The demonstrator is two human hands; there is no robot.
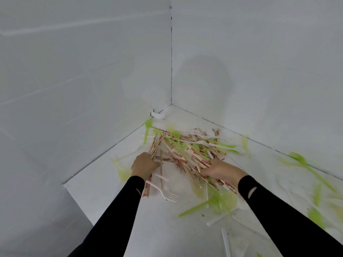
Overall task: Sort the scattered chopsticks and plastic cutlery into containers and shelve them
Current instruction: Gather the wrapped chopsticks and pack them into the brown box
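Observation:
A heap of wooden chopsticks (178, 151) in clear wrappers with red print lies in a white corner, mixed with green plastic spoons (176, 134) and white forks (201, 143). My left hand (143, 165) grips a bundle of chopsticks at the heap's left side. My right hand (221, 172) grips another bundle of chopsticks at the heap's near right. A white fork (163, 191) lies just in front of my left hand. Green cutlery (215, 202) lies blurred under my right forearm.
Two white walls meet at a corner (171, 104) behind the heap. A green fork (306, 167) lies along the right wall. More green and white cutlery (222, 218) is scattered on the white surface at the right and near front. The surface's left edge (78, 199) drops off.

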